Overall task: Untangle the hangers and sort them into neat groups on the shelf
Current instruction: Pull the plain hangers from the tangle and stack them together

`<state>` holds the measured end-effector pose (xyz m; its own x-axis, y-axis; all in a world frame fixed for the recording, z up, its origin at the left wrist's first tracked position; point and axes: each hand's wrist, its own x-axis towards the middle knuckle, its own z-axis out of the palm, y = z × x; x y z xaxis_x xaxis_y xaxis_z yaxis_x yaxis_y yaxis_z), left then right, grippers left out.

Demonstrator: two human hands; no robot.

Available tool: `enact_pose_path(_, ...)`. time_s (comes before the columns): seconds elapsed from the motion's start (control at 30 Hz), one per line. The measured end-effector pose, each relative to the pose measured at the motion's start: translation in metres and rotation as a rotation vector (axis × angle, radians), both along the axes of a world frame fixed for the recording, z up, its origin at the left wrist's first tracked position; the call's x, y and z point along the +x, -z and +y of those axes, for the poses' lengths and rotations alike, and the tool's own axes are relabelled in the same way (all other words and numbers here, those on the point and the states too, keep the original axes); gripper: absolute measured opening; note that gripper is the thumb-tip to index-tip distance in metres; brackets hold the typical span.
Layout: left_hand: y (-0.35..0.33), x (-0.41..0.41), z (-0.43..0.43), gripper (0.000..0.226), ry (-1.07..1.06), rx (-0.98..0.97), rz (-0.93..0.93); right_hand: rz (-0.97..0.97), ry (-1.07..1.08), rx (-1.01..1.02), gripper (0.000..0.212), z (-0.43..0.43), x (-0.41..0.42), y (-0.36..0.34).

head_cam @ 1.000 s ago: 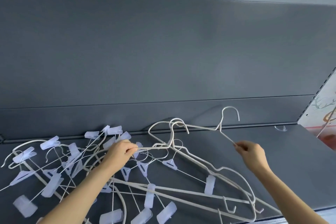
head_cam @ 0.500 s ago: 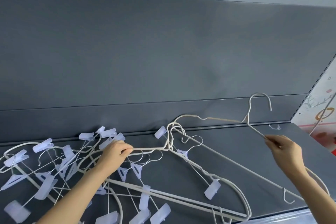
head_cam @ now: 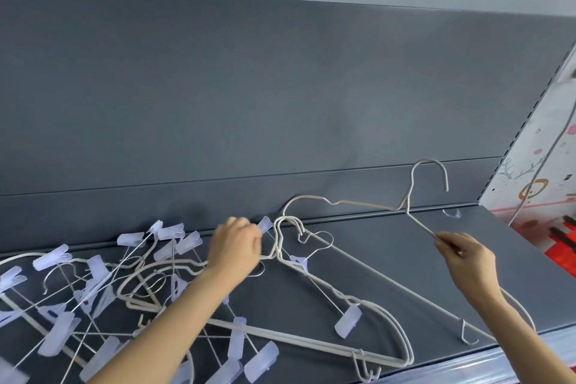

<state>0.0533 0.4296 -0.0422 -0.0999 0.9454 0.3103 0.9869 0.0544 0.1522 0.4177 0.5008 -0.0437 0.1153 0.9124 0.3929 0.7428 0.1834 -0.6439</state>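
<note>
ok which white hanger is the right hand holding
The rightmost hanger, its hook upright against the back panel; the right hand pinches its shoulder wire. The left hand grips the tangled hangers lying flat.

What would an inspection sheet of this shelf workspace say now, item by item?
Surface: dark grey shelf, partly covered.
Job's things: tangled clip hangers at left; white hanger bundle in the middle; single white hanger raised at right.
Clutter: small clear scrap at the back.
Hands: left hand grips the bundle; right hand pinches the single white hanger.
Cables: thin grey cord at far right.
Surroundings: grey back panel; patterned side panel.
</note>
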Motion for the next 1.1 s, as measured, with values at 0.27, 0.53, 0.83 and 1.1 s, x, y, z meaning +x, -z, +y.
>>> enact_pose_path(0.27, 0.02, 0.091, 0.051, 0.022, 0.073, -0.332, 0.109, 0.053, -0.013, 0.006, 0.011, -0.003, 0.003, 0.001)
enact_pose_path(0.53, 0.025, 0.093, 0.054, 0.02, 0.029, -0.353, -0.018, 0.068, -0.006, -0.042, 0.012, 0.007, 0.004, 0.004)
enact_pose_path(0.83, 0.033, 0.094, 0.046, 0.036, 0.015, -0.292, -0.363, 0.063, -0.016, -0.141, 0.013, 0.014, 0.005, 0.012)
enact_pose_path(1.1, 0.033, 0.078, 0.039, 0.023, 0.069, -0.319, -0.471, -0.068, -0.033, 0.074, 0.012, 0.013, 0.028, -0.049)
